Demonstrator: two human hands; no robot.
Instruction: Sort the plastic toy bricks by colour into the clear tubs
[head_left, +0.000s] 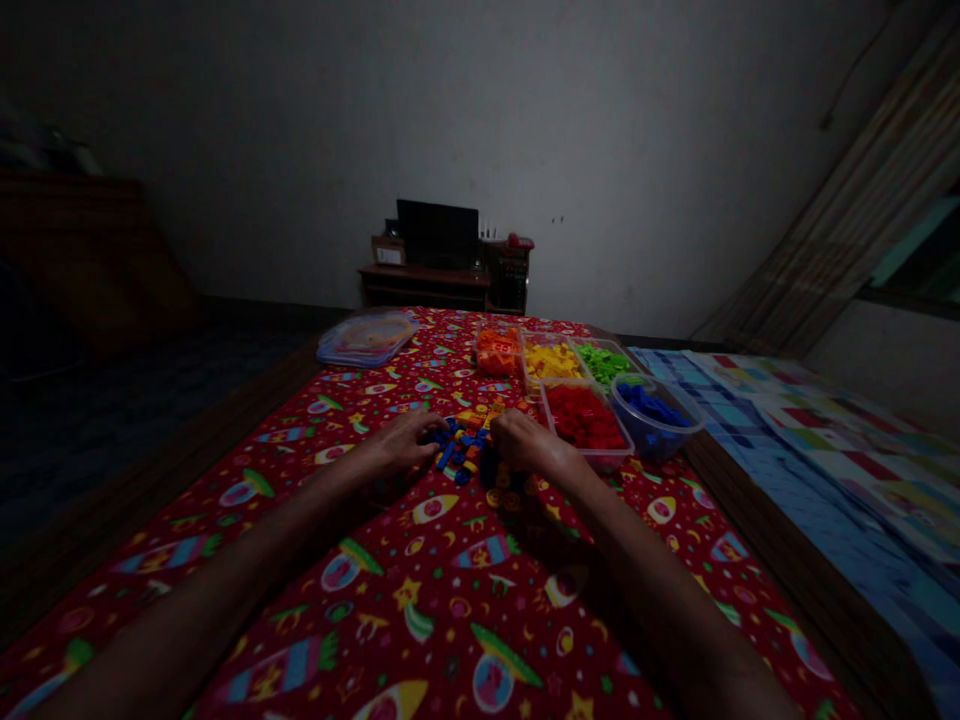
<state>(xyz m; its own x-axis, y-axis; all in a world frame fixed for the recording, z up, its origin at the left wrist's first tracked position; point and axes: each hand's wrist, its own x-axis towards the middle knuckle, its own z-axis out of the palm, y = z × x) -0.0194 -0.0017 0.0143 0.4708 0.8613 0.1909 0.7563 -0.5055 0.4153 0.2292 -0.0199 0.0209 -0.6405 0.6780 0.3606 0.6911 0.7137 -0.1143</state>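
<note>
A small pile of loose coloured bricks (466, 446), blue, orange and yellow, lies on a red patterned tablecloth (420, 570). My left hand (401, 441) rests at the pile's left edge, fingers curled onto the blue pieces. At the pile's right edge is my right hand (523, 438), knuckles up and fingers bent down among the bricks. What either hand grips is hidden in the dim light.
Clear tubs stand behind the pile: orange bricks (497, 351), yellow (551, 361), green (604, 362), red (585, 417), and a round bowl of blue (654, 410). A stack of lids (366, 337) lies far left. A chequered mat (787, 430) lies right of the table.
</note>
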